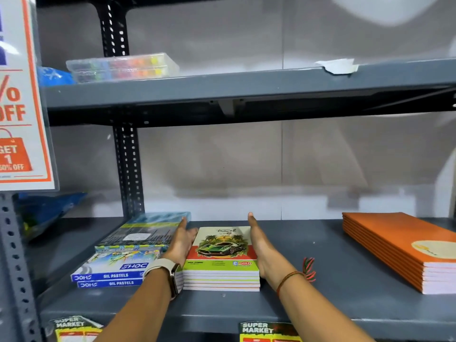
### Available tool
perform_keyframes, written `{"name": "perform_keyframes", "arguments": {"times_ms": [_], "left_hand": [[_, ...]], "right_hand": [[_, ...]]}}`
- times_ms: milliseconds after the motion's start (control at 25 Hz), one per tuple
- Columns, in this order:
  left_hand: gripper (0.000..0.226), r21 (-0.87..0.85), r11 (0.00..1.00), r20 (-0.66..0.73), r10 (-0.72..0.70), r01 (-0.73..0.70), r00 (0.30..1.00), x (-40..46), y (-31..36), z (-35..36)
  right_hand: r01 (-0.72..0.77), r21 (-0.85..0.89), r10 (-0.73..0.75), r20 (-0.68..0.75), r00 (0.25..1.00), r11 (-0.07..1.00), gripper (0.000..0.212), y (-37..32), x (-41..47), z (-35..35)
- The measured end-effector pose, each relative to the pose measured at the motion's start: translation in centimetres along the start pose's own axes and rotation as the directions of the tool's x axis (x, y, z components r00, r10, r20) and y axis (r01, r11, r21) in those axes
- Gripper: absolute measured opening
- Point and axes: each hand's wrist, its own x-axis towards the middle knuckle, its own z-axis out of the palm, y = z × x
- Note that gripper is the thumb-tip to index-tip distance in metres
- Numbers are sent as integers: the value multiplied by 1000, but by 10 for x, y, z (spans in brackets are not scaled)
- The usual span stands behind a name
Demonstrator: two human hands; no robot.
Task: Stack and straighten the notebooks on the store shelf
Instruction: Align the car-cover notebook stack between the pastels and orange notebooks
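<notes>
A stack of several notebooks lies on the grey lower shelf; the top cover shows a green car under the word "travel". My left hand, with a watch on its wrist, presses flat against the stack's left side. My right hand, with a red thread on its wrist, presses flat against the right side. Both hands have straight fingers pointing toward the back wall. The stack's edges look even. A second stack of orange notebooks lies at the right end of the shelf, angled.
Two blue oil pastel boxes and a flat blue pack sit just left of my left hand. Clear pen cases rest on the upper shelf. A discount sign hangs at the left. Price labels line the shelf's front edge.
</notes>
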Motion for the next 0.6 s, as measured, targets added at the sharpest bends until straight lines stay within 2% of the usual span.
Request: {"name": "perform_keyframes", "arguments": {"times_ms": [120,320,520,600], "left_hand": [[72,-42,998,-4,-35,35,999,6,-3,7],[76,-193,974,102,-103,121,989,12,-12,49],[78,-173,972,168,-131,160,977,14,-20,112],[78,-180,968,183,-143,176,973,15,-23,135]], "right_hand": [[9,-42,-9,8,1000,999,78,-3,-2,-9],[33,-34,-34,-24,999,999,85,-17,-11,-52],[54,37,-50,-107,993,998,88,-37,-27,-112],[52,56,-46,-94,994,997,88,-42,-33,-136]]}}
